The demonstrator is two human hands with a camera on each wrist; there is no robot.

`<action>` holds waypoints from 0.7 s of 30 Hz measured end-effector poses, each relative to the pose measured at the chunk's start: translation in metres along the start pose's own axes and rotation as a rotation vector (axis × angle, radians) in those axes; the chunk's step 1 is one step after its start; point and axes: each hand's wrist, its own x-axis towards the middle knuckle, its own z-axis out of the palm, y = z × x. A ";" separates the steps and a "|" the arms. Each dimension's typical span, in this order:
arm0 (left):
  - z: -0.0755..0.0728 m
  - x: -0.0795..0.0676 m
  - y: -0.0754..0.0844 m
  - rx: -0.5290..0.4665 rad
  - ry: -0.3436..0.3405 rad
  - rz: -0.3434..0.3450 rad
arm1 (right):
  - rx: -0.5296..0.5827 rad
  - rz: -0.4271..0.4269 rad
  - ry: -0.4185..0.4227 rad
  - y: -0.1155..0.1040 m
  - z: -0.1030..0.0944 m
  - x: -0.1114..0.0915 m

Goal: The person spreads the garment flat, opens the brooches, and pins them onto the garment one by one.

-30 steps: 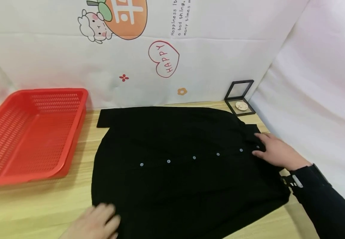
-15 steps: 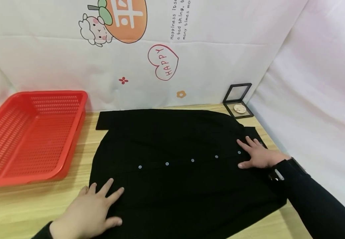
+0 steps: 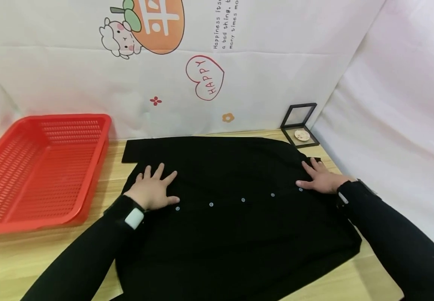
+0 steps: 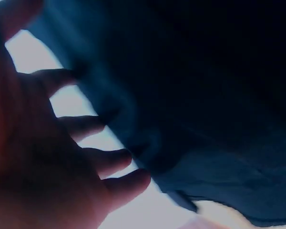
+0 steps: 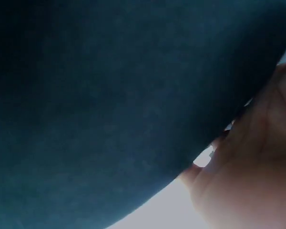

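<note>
A black shirt (image 3: 217, 242) with a row of pale buttons running across it lies spread on the wooden table (image 3: 10, 267). On its left part, near the leftmost button, my left hand (image 3: 151, 190) rests with fingers spread. My right hand (image 3: 323, 179) lies on the shirt's right end beside the rightmost visible button, its fingers also spread. In the left wrist view, the fingertips (image 4: 133, 183) of the left hand touch the dark cloth. The right wrist view has the palm (image 5: 252, 157) against the cloth, which hides most of its fingers.
A red plastic basket (image 3: 83, 196) stands at the left of the table. Behind the shirt's right corner is a small black frame (image 3: 307, 144) with a round pale piece in it. White printed cloth (image 3: 269, 83) hangs along the back, and white fabric walls the right side.
My left hand has moved up from the shirt's lower left edge to beside the leftmost button. My right hand has shifted slightly and spread its fingers. The shirt stays nearly in place.
</note>
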 end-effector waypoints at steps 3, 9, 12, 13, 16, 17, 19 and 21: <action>-0.002 0.015 -0.009 -0.040 -0.088 -0.081 | -0.013 0.014 -0.005 0.005 0.004 0.005; -0.009 0.019 -0.010 -0.069 -0.154 -0.157 | -0.041 0.067 -0.019 0.004 0.002 0.002; -0.016 0.021 -0.008 -0.025 -0.107 -0.143 | -0.061 0.070 -0.004 -0.008 -0.008 0.000; -0.018 0.023 -0.008 -0.002 -0.065 -0.132 | -0.070 0.058 0.022 -0.012 -0.012 0.001; -0.023 0.032 -0.011 0.049 0.069 -0.088 | -0.112 -0.008 0.121 -0.028 -0.021 0.005; -0.023 0.036 -0.012 0.051 0.103 -0.076 | -0.118 -0.023 0.142 -0.031 -0.022 0.008; -0.021 0.043 -0.017 0.029 0.104 -0.071 | -0.125 -0.046 0.147 -0.028 -0.018 0.015; -0.018 0.048 -0.023 -0.021 0.035 -0.090 | -0.101 -0.044 0.108 -0.021 -0.012 0.023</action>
